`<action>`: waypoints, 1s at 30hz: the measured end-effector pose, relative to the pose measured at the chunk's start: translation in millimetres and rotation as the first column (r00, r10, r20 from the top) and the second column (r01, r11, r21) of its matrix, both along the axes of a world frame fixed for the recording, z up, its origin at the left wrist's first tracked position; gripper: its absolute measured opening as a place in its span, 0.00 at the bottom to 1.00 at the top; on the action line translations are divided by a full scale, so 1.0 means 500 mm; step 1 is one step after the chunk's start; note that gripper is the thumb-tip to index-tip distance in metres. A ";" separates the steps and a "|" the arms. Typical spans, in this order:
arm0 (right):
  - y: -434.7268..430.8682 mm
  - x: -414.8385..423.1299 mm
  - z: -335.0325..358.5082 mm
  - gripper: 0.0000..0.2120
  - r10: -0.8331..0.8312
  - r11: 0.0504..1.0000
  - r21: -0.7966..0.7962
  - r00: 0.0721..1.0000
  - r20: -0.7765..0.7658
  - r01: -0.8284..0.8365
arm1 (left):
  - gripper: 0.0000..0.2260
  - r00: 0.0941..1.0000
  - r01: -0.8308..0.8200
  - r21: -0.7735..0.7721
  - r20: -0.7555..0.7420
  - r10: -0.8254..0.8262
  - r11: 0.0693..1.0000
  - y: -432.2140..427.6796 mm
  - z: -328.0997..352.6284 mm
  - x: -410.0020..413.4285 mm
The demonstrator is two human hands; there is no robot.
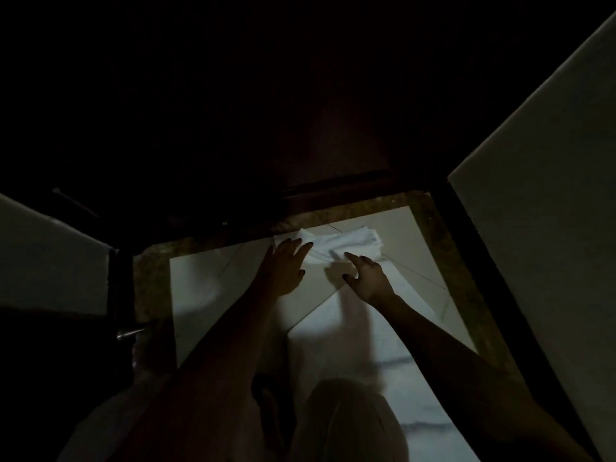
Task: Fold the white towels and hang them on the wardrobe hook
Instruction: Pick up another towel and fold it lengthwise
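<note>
Towel [346, 243] is lying white and partly folded on the tiled floor [206, 278], and we are taking it as our reference point. We are recording the left hand [286, 265] pressing flat on the towel's left end, fingers straight and spread apart. The right hand [366, 278] is reaching to the towel's near edge, its forefinger extended and touching the fabric, its thumb spread wide and gripping nothing. A longer pale cloth [393, 331] is stretching from just below the towel toward the person's knee [346, 421]; in this dim light we are unable to tell whether it is a second towel. Dark wooden framing [333, 191] is running just beyond the towel.
</note>
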State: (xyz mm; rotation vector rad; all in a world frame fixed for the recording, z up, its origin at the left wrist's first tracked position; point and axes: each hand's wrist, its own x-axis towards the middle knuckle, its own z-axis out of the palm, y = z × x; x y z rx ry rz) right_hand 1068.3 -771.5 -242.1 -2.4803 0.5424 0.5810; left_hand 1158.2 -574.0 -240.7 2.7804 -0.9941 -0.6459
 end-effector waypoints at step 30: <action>0.001 0.017 0.383 0.13 -0.060 0.993 0.115 0.908 0.414 0.014 | 0.03 0.710 -0.674 -0.454 -0.616 0.342 0.583 -0.041 0.389 -0.020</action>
